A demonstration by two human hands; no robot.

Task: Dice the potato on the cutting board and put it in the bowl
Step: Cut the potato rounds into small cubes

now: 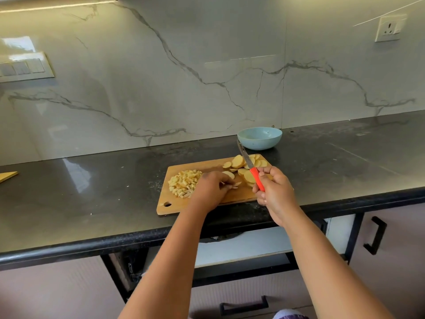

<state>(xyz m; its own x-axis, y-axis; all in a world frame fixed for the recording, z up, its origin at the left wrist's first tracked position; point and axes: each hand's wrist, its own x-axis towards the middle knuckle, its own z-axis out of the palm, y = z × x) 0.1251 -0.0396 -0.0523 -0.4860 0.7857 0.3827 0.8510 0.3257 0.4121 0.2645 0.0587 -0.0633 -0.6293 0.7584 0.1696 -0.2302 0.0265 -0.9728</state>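
A wooden cutting board (pixel 202 165) lies on the black counter. A heap of diced potato (pixel 184 182) sits on its left part, and several round potato slices (pixel 241 162) lie on its right part. My left hand (pixel 210 189) is over the board's middle, its fingertips pinching a few potato strips (pixel 235 184). My right hand (pixel 273 191) grips the red handle of a knife (pixel 247 161), whose blade points up and away above the slices. A light blue bowl (pixel 259 138) stands just behind the board and looks empty.
The black counter (pixel 92 199) runs left and right, backed by a marble wall. A wooden corner (pixel 8 175) shows at the far left edge. Below the counter's front edge are an open drawer (pixel 241 247) and cabinet doors with black handles.
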